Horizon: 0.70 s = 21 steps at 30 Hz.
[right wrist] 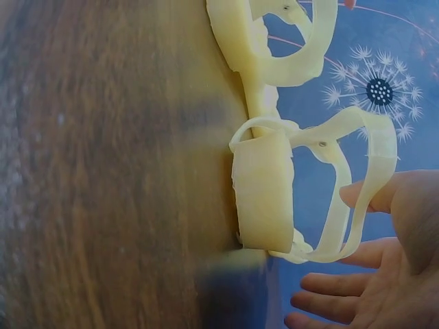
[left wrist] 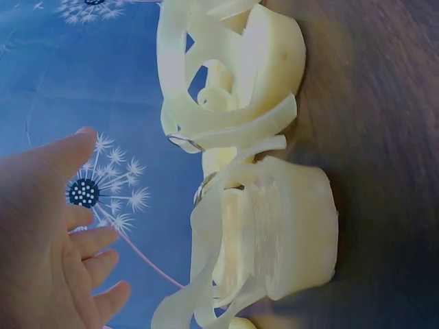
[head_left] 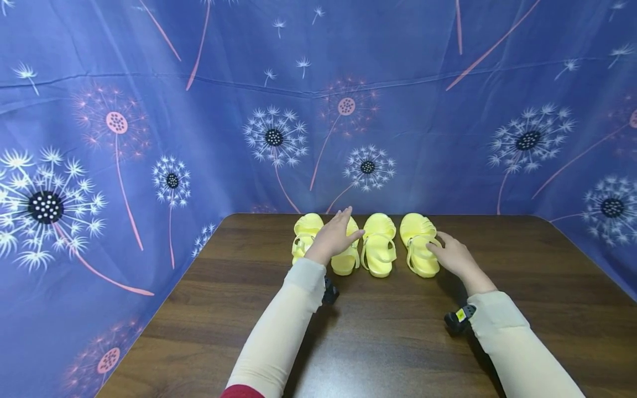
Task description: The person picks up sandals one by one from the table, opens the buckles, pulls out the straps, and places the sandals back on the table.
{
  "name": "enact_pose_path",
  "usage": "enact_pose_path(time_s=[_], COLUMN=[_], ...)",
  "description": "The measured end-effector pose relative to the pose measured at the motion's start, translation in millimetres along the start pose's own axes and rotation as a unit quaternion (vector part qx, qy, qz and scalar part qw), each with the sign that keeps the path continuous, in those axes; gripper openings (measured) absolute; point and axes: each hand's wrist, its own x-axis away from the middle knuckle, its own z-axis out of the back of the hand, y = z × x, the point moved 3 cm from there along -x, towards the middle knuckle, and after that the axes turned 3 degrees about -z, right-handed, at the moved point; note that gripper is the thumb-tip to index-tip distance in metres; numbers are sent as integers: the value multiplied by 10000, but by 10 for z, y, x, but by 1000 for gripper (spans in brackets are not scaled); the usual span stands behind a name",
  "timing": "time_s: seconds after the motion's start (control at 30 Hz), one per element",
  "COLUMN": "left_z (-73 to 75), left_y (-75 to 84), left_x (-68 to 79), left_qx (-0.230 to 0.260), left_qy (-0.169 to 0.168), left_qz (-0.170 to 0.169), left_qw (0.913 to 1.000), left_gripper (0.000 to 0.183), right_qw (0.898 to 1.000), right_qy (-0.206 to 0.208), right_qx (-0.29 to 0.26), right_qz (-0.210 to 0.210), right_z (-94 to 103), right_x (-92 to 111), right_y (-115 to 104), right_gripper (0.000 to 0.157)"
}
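Observation:
Several yellow strappy sandals stand in a row along the far part of the table, toes to the back. My left hand (head_left: 334, 237) hovers over the two on the left, hiding parts of the leftmost sandal (head_left: 307, 224) and of the sandal beside it (head_left: 344, 264). In the left wrist view its fingers (left wrist: 96, 240) are spread loosely, with nothing between them. My right hand (head_left: 455, 257) is at the outer side of the rightmost sandal (head_left: 424, 262). The right wrist view has its thumb at the sandal's raised heel strap (right wrist: 381, 147), the other fingers extended beside the shoe.
Left of the rightmost sandal stands another yellow sandal (head_left: 379, 257), between the two hands. The brown wooden table (head_left: 378, 337) ends just behind the row, where a blue dandelion-print cloth (head_left: 423, 138) hangs. Black wrist cameras (head_left: 458, 320) sit under both sleeves.

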Motion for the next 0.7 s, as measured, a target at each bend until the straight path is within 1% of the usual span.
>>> enact_pose_path(time_s=[0.13,0.3,0.43,0.7], left_z=[-15,-27,-55,-143], left_y=[34,135,232,394], left_x=[-11,-15,-16,-25], left_qx=[326,569,726,784], left_qy=[-155,-301,-351,-380], left_qz=[3,-84,-173,-290], left_qw=[9993,9979,9966,9958], left_gripper=[79,79,78,77], right_qw=[10000,9999,9996,9988], right_qy=[-38,-114,-195,-326], right_qx=[-15,-38,-135,-262], right_qz=[29,-29,-167,-271], right_z=[-6,-21,-38,-61], right_x=[0,-8,-17,-16], right_y=[-15,-7,2,2], right_gripper=[70,70,71,73])
